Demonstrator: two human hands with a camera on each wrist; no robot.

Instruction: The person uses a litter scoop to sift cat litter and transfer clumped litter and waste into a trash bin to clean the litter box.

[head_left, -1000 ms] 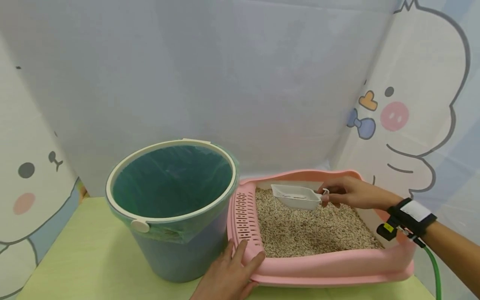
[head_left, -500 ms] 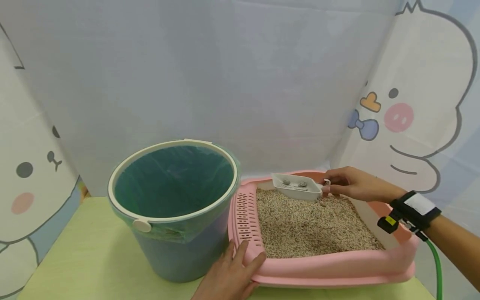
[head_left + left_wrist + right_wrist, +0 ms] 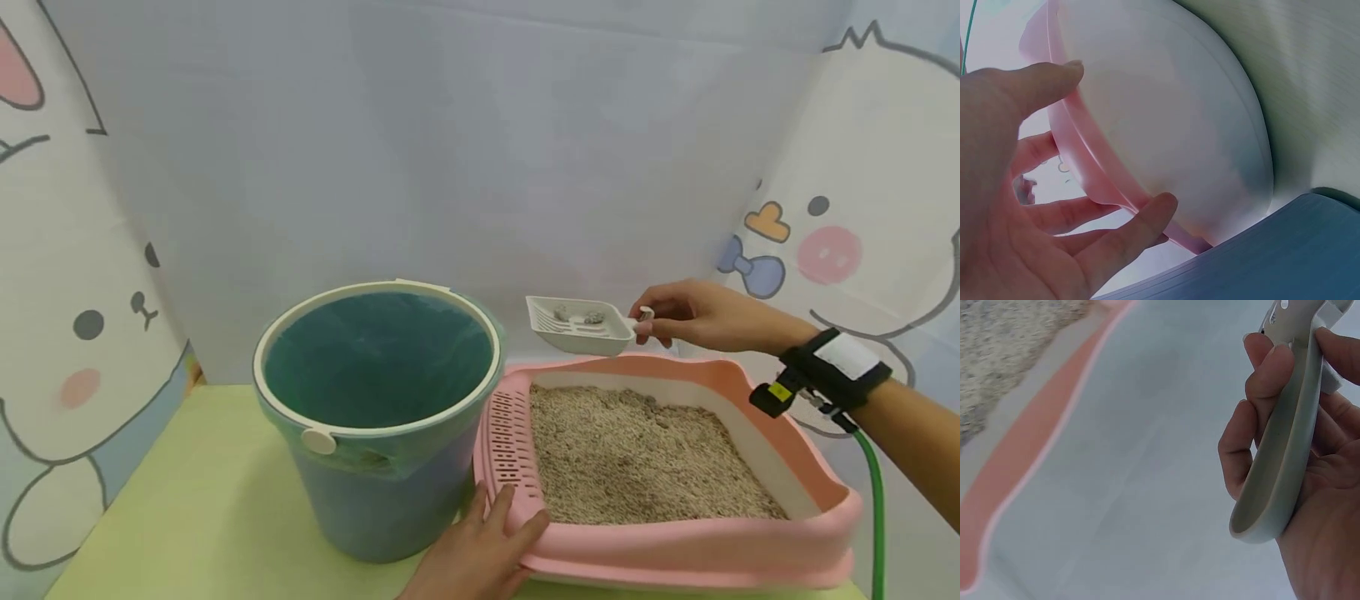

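Above litter box (image 3: 750, 550): scoop (image 3: 579, 326) handle between right-hand fingers (image 3: 647, 327).

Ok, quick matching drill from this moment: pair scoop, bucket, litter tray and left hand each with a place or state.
Things:
1. scoop
2. bucket
3. litter tray
4. left hand

Places or states:
A. lined with a green bag
B. rests on the tray's near corner
C. held in the air, grey clumps inside
D. pink, filled with litter

Pairs: 1-C, 2-A, 3-D, 4-B
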